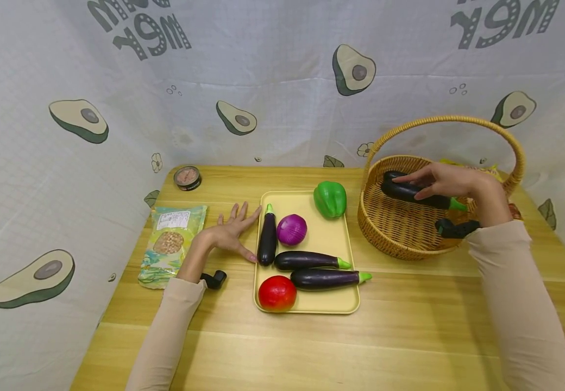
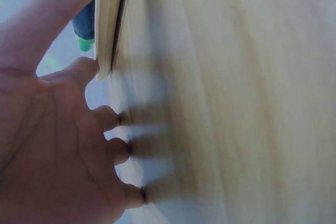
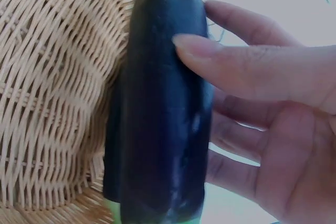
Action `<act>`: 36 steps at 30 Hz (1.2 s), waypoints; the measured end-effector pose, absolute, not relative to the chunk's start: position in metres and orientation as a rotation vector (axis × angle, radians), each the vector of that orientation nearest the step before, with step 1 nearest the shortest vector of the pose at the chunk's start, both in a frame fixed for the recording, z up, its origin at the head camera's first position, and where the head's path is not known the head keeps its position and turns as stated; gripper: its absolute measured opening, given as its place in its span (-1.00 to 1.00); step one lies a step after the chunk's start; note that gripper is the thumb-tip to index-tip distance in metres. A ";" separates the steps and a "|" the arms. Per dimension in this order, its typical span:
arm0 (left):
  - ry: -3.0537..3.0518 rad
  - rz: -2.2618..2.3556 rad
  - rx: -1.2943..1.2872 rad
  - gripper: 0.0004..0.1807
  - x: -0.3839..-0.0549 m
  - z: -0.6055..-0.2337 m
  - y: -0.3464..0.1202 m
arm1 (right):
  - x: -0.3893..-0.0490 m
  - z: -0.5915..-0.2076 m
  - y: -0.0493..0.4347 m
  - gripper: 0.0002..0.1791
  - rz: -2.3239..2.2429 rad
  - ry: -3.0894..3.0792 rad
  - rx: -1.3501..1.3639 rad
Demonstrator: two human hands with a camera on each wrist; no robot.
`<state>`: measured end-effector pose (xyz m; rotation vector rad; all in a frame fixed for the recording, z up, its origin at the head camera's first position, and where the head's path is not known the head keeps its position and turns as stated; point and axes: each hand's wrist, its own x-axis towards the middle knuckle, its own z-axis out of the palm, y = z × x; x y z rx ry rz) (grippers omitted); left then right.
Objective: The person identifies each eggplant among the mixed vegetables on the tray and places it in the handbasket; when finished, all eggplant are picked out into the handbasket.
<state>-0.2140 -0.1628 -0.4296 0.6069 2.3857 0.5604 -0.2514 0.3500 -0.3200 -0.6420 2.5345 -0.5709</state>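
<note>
Holding an aubergine point(image 1: 412, 193) over the wicker basket point(image 1: 400, 231), the right hand point(image 1: 446, 182) has thumb on top & fingers curled under it; the wrist view shows the dark skin pinched between thumb and fingers, w/ basket weave right behind. Its green stem end points twd the basket's right rim. Basket sits at the table's point(image 1: 409, 336) right side, near the back, handle arching over the hand; what else is inside can't be told, since hand and aubergine cover part of the inside.

Left hand point(image 1: 231, 233) lies flat on the wood, fingers spread & straight, gripping nothing; its thumb and index finger reach the left edge of the yellow tray point(image 1: 331, 239). Left wrist view: fingertips point(image 2: 118, 119) on the tabletop, thumb against the tray rim.

Tray is mid-table, well apart from the basket. In it: an upright-lying aubergine along the left edge point(image 1: 267, 239), red onion point(image 1: 291, 229) just beside it, green pepper point(image 1: 330, 199) at the back right corner, two more aubergines point(image 1: 328, 278) side by side across the middle, tomato point(image 1: 277, 293) front left.

Left of the hand: snack bag point(image 1: 172, 243), a small tin point(image 1: 187, 177) behind it. Front strip of table is bare wood; cloth walls close in back & left.
</note>
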 end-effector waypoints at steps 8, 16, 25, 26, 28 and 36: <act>2.393 0.548 0.616 0.46 -0.214 -0.428 -0.162 | -0.262 -0.335 0.355 -0.37 -0.575 2.597 -0.598; 2.379 0.553 0.617 0.46 -0.215 -0.429 -0.163 | -0.267 -0.347 0.355 -0.38 -0.579 2.612 -0.503; 2.389 0.543 0.609 0.45 -0.215 -0.429 -0.162 | -0.266 -0.352 0.354 -0.40 -0.570 2.615 -0.470; 2.389 0.545 0.610 0.45 -0.215 -0.429 -0.162 | -0.266 -0.352 0.354 -0.40 -0.572 2.614 -0.465; 2.389 0.547 0.609 0.46 -0.215 -0.429 -0.162 | -0.265 -0.352 0.353 -0.41 -0.582 2.609 -0.452; 2.386 0.541 0.605 0.46 -0.214 -0.428 -0.162 | -0.265 -0.354 0.353 -0.42 -0.591 2.622 -0.463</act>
